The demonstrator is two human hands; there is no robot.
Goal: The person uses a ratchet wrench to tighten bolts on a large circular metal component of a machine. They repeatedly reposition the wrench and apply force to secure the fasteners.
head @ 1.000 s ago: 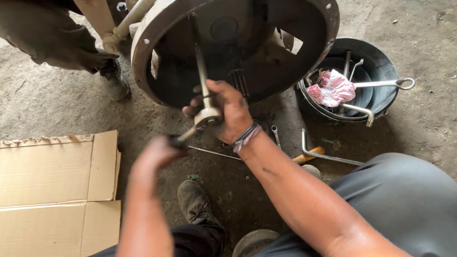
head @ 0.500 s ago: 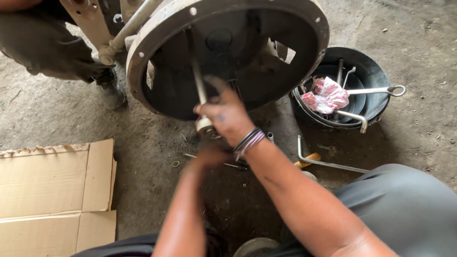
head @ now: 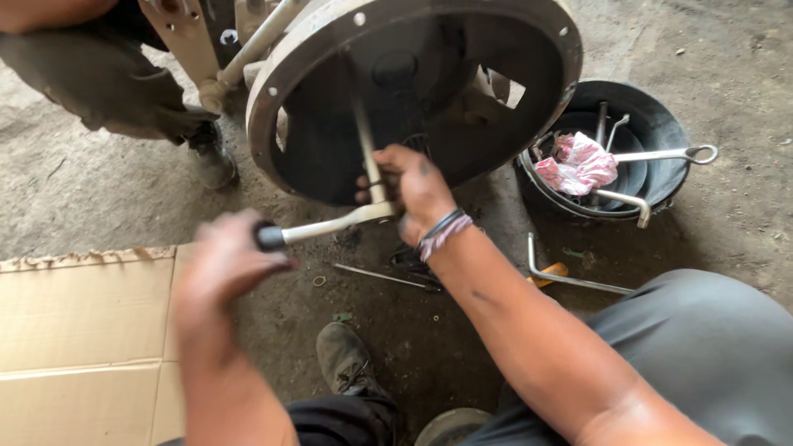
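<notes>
A large round metal housing (head: 529, 49) stands on edge in front of me, its dark hollow side facing me. A long extension bar (head: 363, 140) reaches into it. My right hand (head: 413, 190) grips the head of a ratchet wrench where it joins that bar. The wrench handle (head: 322, 227) points left, ending in a black grip. My left hand (head: 223, 264), blurred, holds that grip end. A band sits on my right wrist.
A black bucket (head: 661, 124) at right holds several metal tools and a pink rag (head: 578, 161). A bent steel bar (head: 570, 277) and a thin rod (head: 384, 277) lie on the dirt floor. Flat cardboard (head: 83, 330) lies at left. Another person (head: 99, 74) stands at top left.
The wrench handle has swung out to the left with my left hand on its grip. My right hand has stayed on the wrench head. The view has shifted slightly.
</notes>
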